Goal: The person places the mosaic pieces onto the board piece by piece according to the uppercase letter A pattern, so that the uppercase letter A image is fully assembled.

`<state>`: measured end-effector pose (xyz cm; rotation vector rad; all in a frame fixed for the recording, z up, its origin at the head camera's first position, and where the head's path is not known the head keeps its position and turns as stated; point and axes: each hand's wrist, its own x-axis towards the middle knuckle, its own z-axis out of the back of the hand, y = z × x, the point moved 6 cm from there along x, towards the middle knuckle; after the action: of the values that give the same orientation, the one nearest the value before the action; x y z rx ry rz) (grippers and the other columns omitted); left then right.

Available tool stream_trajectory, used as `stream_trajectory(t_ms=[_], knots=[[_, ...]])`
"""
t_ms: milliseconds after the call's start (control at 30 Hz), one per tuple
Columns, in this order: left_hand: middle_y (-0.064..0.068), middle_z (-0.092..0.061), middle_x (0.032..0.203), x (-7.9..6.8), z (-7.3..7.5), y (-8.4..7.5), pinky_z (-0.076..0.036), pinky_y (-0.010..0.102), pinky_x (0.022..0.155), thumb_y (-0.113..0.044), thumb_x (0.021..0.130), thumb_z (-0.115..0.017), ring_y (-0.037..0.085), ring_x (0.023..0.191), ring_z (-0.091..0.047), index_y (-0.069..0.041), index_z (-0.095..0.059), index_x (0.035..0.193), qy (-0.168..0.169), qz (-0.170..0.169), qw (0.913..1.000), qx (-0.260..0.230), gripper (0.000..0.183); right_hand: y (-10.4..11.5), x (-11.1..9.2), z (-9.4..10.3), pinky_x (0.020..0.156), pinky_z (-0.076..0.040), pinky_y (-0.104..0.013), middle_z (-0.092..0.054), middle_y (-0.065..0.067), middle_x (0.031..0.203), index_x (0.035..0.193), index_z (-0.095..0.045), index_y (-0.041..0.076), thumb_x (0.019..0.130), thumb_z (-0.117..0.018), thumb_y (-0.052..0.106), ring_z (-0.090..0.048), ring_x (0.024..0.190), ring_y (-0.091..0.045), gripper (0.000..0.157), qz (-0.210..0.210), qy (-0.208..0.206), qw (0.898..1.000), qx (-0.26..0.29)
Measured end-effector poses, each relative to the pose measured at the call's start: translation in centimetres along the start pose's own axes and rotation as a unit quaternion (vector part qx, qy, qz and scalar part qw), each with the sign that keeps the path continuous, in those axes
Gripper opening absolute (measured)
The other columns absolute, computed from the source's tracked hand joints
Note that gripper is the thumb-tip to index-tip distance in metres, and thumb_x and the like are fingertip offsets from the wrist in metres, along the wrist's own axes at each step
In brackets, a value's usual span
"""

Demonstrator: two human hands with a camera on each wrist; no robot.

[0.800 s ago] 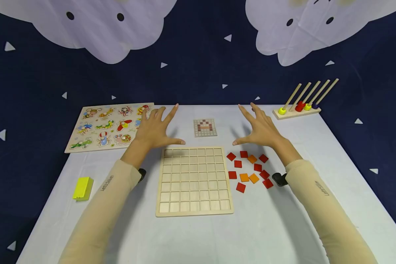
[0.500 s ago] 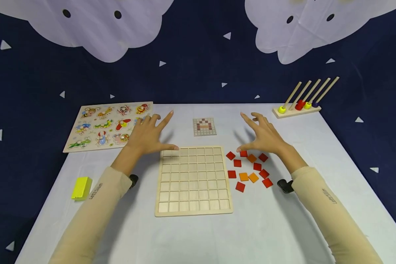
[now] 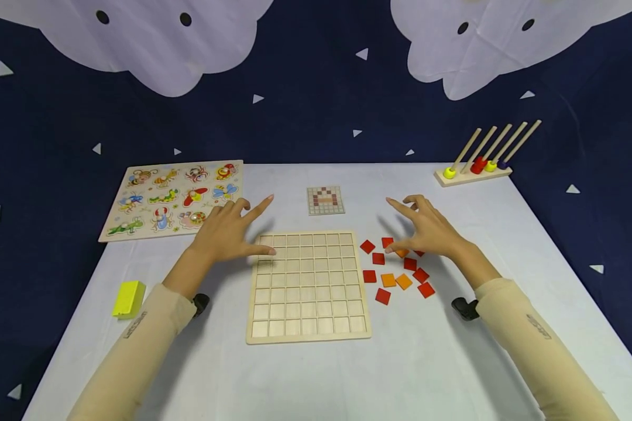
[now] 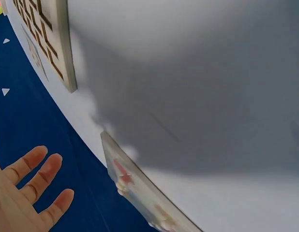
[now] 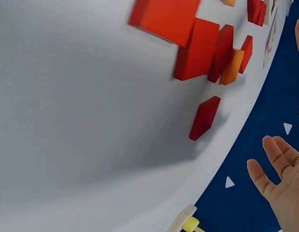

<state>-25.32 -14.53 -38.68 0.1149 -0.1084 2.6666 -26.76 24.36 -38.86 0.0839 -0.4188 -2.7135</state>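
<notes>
My left hand (image 3: 225, 233) is spread above the left edge of a wooden grid board (image 3: 308, 338), its thumb overlapping the board's upper left squares in the head view. Nothing is in it. Across from it, my right hand (image 3: 425, 229) holds nothing either, fingers parted and thumb over the upper part of a scatter of small square tiles. Several are red, such as this red tile (image 3: 383, 296), and a few are orange, such as this orange tile (image 3: 404, 282). Part of the scatter is hidden under the right hand. Both wrist views show the fingers (image 4: 45, 166) apart from any object.
Behind the board lies a small pattern card (image 3: 325, 200). An insect peg puzzle (image 3: 171, 199) is at the back left, with a yellow block (image 3: 129, 300) nearer on that side. At the back right stands a peg stacker (image 3: 474, 177) with a few beads. Dark patterned cloth hangs behind the table.
Both hands have drawn back toward the person and moved slightly apart. More of the insect puzzle shows, and the right hand now covers some tiles. The head view has tilted a little.
</notes>
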Motion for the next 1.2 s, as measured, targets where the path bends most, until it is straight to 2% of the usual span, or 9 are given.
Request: stream_trajectory(t_ms=[133, 333, 533, 733, 1000, 1200], knots=[[0.010, -0.055, 0.121, -0.8, -0.4, 0.1, -0.042, 0.050, 0.089, -0.087, 0.070, -0.058, 0.029, 0.097, -0.054, -0.039, -0.016, 0.159, 0.009, -0.008, 0.9999, -0.005, 0.110, -0.1, -0.5, -0.4, 0.084, -0.045, -0.047, -0.042, -0.019, 0.133, 0.152, -0.042, 0.024, 0.066, -0.085, 0.060, -0.047, 0.108, -0.033, 0.103, 0.006, 0.002, 1.000, 0.004], [0.006, -0.054, 0.110, -1.7, -1.1, 0.2, -0.041, 0.048, 0.088, -0.088, 0.070, -0.057, 0.024, 0.090, -0.051, -0.040, -0.014, 0.159, 0.031, -0.015, 0.9992, -0.020, 0.109, -0.3, -1.2, -0.9, 0.077, -0.043, -0.040, -0.046, -0.017, 0.125, 0.149, -0.048, 0.020, 0.070, -0.086, 0.055, -0.047, 0.098, -0.028, 0.094, 0.018, 0.011, 1.000, 0.006], [0.006, -0.055, 0.108, -2.6, -1.5, 0.3, -0.042, 0.045, 0.085, -0.085, 0.069, -0.062, 0.020, 0.085, -0.048, -0.039, -0.020, 0.158, 0.055, -0.014, 0.9975, -0.043, 0.108, -0.3, -1.7, -1.1, 0.069, -0.041, -0.035, -0.048, -0.015, 0.118, 0.143, -0.055, 0.017, 0.072, -0.086, 0.050, -0.047, 0.088, -0.024, 0.085, 0.032, 0.004, 0.999, 0.009], [0.008, -0.055, 0.106, -3.3, -2.1, 0.5, -0.044, 0.038, 0.070, -0.082, 0.067, -0.067, 0.018, 0.075, -0.047, -0.038, -0.027, 0.157, 0.079, -0.007, 0.9954, -0.054, 0.108, -0.6, -1.8, -1.6, 0.067, -0.041, -0.033, -0.048, -0.012, 0.117, 0.140, -0.059, 0.016, 0.074, -0.085, 0.048, -0.048, 0.090, -0.025, 0.077, 0.022, 0.012, 1.000, 0.018], [0.008, -0.052, 0.108, -4.1, -3.4, 0.8, -0.037, 0.031, 0.059, -0.081, 0.063, -0.072, 0.018, 0.065, -0.043, -0.039, -0.030, 0.155, 0.115, 0.019, 0.9886, -0.096, 0.110, -0.8, -1.8, -2.0, 0.069, -0.042, -0.034, -0.050, -0.010, 0.114, 0.135, -0.064, 0.016, 0.076, -0.086, 0.042, -0.047, 0.093, -0.025, 0.069, 0.013, 0.024, 0.999, 0.028], [0.006, -0.050, 0.109, -4.4, -3.8, 0.9, -0.037, 0.030, 0.058, -0.077, 0.062, -0.076, 0.017, 0.066, -0.043, -0.036, -0.034, 0.155, 0.115, 0.025, 0.9853, -0.124, 0.109, -1.0, -1.6, -2.3, 0.070, -0.042, -0.034, -0.052, -0.010, 0.113, 0.134, -0.065, 0.016, 0.077, -0.085, 0.040, -0.047, 0.092, -0.023, 0.065, 0.009, 0.031, 0.999, 0.027]])
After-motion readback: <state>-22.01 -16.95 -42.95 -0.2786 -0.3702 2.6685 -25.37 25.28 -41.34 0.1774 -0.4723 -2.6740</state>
